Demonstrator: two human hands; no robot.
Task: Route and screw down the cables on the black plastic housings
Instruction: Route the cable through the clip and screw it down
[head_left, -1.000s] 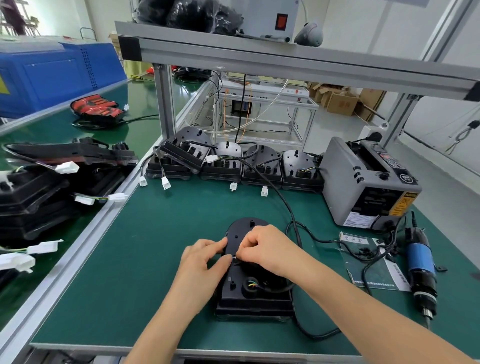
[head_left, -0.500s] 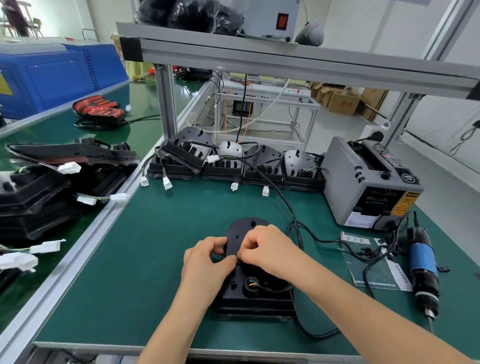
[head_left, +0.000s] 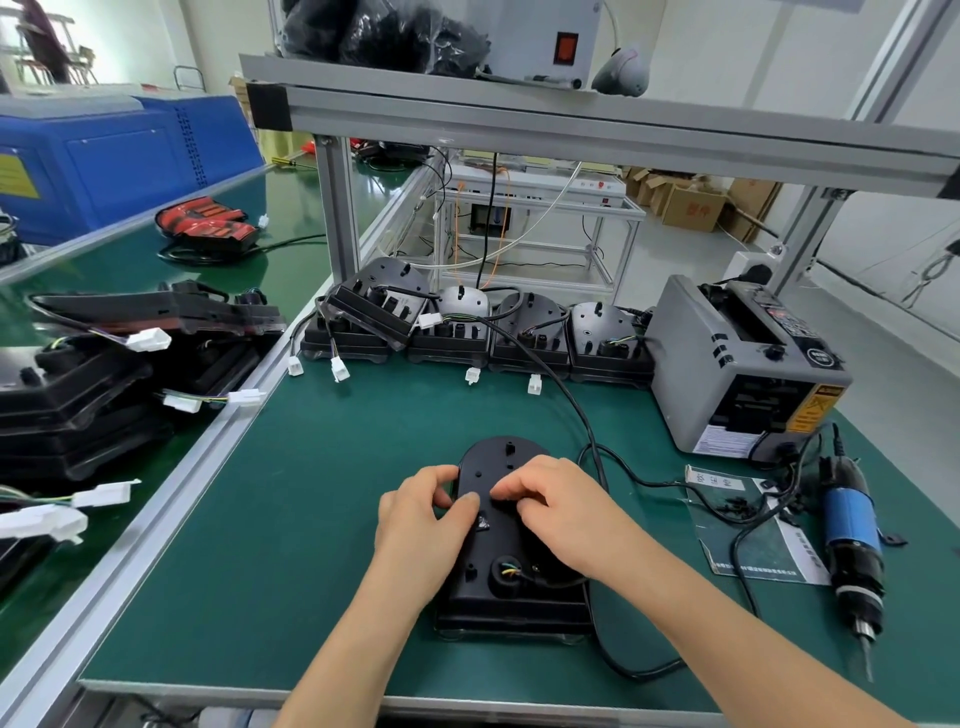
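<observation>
Both hands are down on the black plastic housing (head_left: 511, 605): the left hand (head_left: 421, 525) grips its left edge, fingers curled round the rim and the thumb pressed flat on the top face, while the right hand (head_left: 556, 512) sits beside it with fingers bent and tips on the face, and I cannot tell whether they pinch anything. From where I stand the housing is matt black with a few small holes in its top and a round port near the person, where coloured wires (head_left: 510, 571) show. It lies flat on the green mat (head_left: 322, 519), close to the front edge. Its long axis runs straight away from the person, rounded end pointing at the row of housings (head_left: 524, 338) at the back, wider squared end nearest the person. A black cable (head_left: 639, 673) loops round its right side. Well apart on the right stand a grey tape dispenser (head_left: 748, 364) and a blue electric screwdriver (head_left: 852, 545) lying on the mat
</observation>
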